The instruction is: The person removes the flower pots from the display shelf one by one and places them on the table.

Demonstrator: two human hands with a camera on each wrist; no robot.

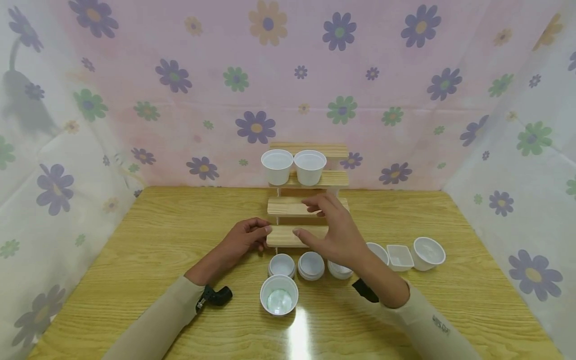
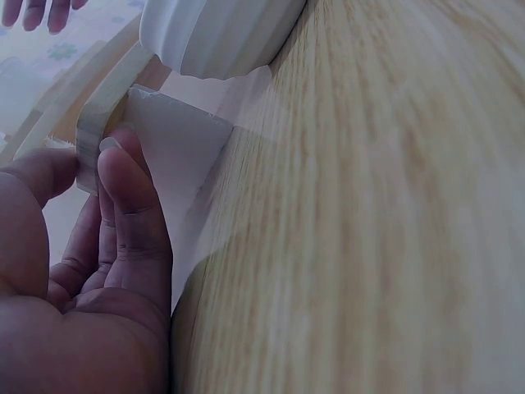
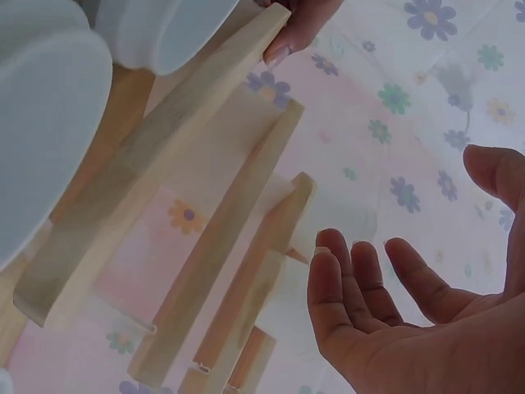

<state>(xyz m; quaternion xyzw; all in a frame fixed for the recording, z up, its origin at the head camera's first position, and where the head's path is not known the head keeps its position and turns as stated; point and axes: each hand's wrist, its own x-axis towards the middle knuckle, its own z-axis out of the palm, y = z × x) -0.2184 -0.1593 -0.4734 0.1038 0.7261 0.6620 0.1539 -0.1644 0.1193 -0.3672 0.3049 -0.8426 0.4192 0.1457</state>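
Note:
A tiered wooden display stand (image 1: 288, 206) with white side supports stands at the back of the table. My left hand (image 1: 243, 239) pinches the left end of its lowest board (image 2: 98, 123) between thumb and fingers. Over the lower boards hovers my right hand (image 1: 337, 232), fingers loosely spread and nothing between them. The right wrist view shows this hand (image 3: 435, 320) apart from the boards. Higher on the stand, two white cups (image 1: 276, 167) (image 1: 310, 168) sit side by side.
In front of the stand are white ribbed bowls (image 1: 311, 265) in a row, with a larger white cup (image 1: 279, 295) nearer me. To the right stand a square white dish (image 1: 400, 257) and a round white cup (image 1: 429, 253). A flowered cloth (image 1: 202, 100) hangs behind the table (image 1: 189, 210).

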